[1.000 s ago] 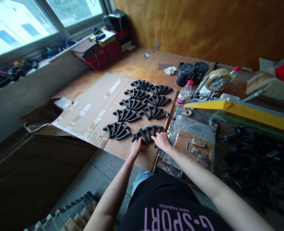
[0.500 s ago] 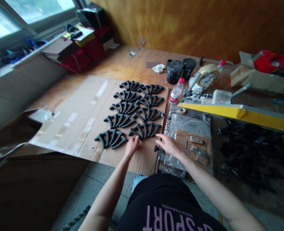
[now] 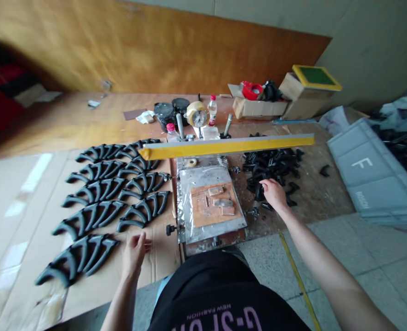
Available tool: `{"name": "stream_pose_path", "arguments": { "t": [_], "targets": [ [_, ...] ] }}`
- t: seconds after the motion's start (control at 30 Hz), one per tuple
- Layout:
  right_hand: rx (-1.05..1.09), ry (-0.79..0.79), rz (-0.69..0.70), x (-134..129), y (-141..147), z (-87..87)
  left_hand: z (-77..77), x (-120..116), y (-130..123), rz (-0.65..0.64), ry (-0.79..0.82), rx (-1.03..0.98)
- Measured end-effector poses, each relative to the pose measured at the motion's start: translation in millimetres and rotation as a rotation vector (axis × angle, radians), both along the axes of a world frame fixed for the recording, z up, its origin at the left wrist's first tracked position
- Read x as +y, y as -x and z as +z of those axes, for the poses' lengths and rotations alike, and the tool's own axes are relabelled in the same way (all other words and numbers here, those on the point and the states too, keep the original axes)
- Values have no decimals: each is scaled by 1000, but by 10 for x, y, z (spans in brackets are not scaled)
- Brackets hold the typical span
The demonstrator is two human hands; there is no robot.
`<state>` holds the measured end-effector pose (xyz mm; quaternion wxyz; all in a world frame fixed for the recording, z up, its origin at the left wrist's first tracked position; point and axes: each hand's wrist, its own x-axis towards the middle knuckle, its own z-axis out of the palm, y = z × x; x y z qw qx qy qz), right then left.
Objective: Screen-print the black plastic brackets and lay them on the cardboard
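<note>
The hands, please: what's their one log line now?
left hand: open, near curved black pieces on brown cardboard | right hand: at shiny black heap, grip unclear | grey plastic crate: far right

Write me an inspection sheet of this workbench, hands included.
Surface: cardboard on wooden bench top.
Things: curved black parts grouped on cardboard; loose black pile at right.
Clutter: two bottles, tape roll, black pots, small blocks.
Hands: left hand over cardboard, seemingly empty; right hand at the pile, grip unclear.
Cables: nothing seen.
Surroundings: gray crate marked F; tiled floor.
</note>
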<state>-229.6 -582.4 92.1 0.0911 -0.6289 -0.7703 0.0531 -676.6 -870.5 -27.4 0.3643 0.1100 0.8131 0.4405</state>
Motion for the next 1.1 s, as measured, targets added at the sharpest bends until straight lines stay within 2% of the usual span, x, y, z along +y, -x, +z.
{"name": "stream_pose_path", "arguments": {
  "t": [0.07,0.17,0.3,0.37,0.43,0.53,0.6,0.7,0.77,0.87,0.93,1.0,1.1],
  "targets": [
    [-116,58,-142,124,-179,-34,104,9,-164,0,-35,-4],
    [-193,179,-275,301,-208,-113,273,104,-394,-8,-68,9],
    [-154,238,-333,456,-155,-152,442,274,-639,-10,-119,46],
    [-155,242,-309,497,-202,-114,500,311,-751,-8,-142,55],
    [-189,200,-232,525,-282,-49,543,313,-857,11,-164,58],
    [-140,22,-94,505,-327,48,607,297,-986,68,-213,73],
    [67,-57,24,403,-221,68,679,317,-1046,106,-249,87],
    [479,34,325,114,163,-27,874,462,-1084,126,-310,104],
    [607,125,550,-102,495,-157,1080,647,-1077,101,-378,121],
    [528,141,813,-331,927,-350,1499,1014,-1040,60,-543,175],
    [395,71,880,-399,1105,-426,1812,1274,-1019,49,-678,218],
    [270,-16,881,-430,1191,-452,2098,1505,-1011,27,-802,240],
    [162,-90,872,-469,1189,-425,2380,1704,-1020,-79,-891,197]
  ]
}}
